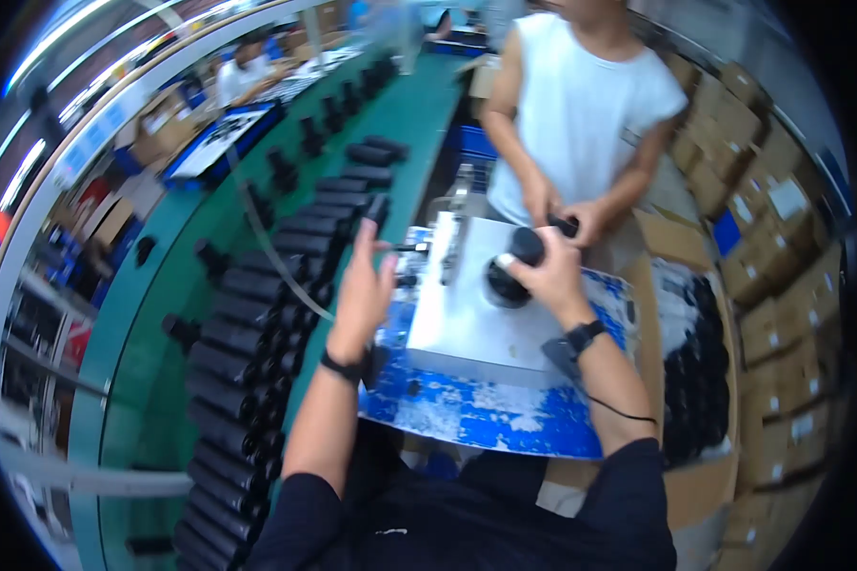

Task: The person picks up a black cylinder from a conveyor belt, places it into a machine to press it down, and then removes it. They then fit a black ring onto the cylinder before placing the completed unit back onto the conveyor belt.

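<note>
My right hand [555, 276] is closed around a black cylindrical part [527, 245], which stands above a rounder dark piece [508, 285] on the white metal box [476, 328]. Whether the two pieces are joined cannot be seen. My left hand [360, 290] is raised beside the box's left side, fingers stretched and thumb apart. Its fingertips come close to a black cylinder [378, 206] at the edge of the green conveyor belt [167, 400]; contact is unclear. A metal clamp-like fixture [457, 228] rises at the box's far left.
A worn blue table [467, 419] carries the box. Rows of black cylinders [229, 381] lie along the belt at left. Across the table, a person in a white sleeveless top [590, 105] handles a small black part [567, 226]. An open carton [690, 371] of black parts stands at right, before stacked cartons [781, 324].
</note>
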The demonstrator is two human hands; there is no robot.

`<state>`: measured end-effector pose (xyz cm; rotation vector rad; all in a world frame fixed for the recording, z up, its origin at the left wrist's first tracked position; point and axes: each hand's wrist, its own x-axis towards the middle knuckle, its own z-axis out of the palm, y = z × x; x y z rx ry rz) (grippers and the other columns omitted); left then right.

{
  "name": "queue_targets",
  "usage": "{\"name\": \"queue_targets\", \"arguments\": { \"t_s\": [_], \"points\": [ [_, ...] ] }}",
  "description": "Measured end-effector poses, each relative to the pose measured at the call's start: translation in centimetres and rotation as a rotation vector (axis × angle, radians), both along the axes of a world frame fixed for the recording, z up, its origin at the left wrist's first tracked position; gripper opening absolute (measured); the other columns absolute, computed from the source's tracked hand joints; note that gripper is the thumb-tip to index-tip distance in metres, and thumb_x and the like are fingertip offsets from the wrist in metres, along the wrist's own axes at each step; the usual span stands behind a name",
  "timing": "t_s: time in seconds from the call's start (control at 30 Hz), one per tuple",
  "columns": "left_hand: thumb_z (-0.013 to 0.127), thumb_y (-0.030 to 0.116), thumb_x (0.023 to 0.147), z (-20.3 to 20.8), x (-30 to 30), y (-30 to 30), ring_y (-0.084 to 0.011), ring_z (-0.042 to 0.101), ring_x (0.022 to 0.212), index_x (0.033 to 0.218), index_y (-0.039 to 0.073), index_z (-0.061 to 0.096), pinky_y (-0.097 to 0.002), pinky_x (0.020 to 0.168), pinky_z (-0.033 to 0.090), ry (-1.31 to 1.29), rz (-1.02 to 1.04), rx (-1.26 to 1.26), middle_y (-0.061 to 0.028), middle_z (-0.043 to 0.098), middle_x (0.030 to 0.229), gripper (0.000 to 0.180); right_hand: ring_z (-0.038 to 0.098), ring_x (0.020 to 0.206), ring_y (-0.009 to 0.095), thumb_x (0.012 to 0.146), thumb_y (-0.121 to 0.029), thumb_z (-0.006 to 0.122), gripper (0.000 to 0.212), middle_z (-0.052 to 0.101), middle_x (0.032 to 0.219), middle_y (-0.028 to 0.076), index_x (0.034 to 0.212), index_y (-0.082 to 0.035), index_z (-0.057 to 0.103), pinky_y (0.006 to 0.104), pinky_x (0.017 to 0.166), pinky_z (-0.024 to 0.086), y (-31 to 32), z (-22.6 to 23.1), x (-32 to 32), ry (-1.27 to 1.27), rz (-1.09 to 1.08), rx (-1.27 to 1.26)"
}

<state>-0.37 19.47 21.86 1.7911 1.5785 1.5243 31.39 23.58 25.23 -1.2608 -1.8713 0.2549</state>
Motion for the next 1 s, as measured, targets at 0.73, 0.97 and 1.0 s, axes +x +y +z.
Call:
{"name": "queue_targets", "arguments": {
  "t_s": [0.73,0.97,1.0],
  "points": [
    [0.065,-0.003,0.093,5.6,-29.6,-52.8,-0.0419,0.064,0.118,0.123,-0.002,0.066,-0.0489,0.099,0.054,0.454,0.941,-0.535,-0.0219,0.062,0.127,0.031,0.065,0.114,0.052,0.091,-0.021,0.079,0.067,0.058,0.132,0.031,0.146,-0.002,0.047,0.055,0.095,0.057,-23.3,-6.3,-64.1,-0.31,1.012,-0.112],
    [0.075,0.007,0.089,-0.5,-45.6,-49.3,-0.0486,0.054,0.137,0.142,0.009,0.061,-0.0496,0.114,0.05,0.615,0.752,-0.591,-0.028,0.045,0.156,0.055,0.068,0.113,0.051,0.092,-0.02,0.079,0.072,0.044,0.155,0.034,0.153,-0.003,0.045,0.0546,0.097,0.058,-23.8,-6.9,-64.9,-0.371,1.014,-0.033],
    [0.077,0.008,0.088,-1.5,-46.1,-48.2,-0.0481,0.054,0.137,0.142,0.011,0.063,-0.0494,0.114,0.049,0.75,0.682,-0.483,-0.0274,0.046,0.157,0.056,0.069,0.112,0.051,0.092,-0.02,0.079,0.072,0.04,0.16,0.035,0.154,-0.004,0.045,0.0545,0.097,0.059,-23.5,-6.2,-63.8,-0.352,0.995,-0.001]
  ]
}}
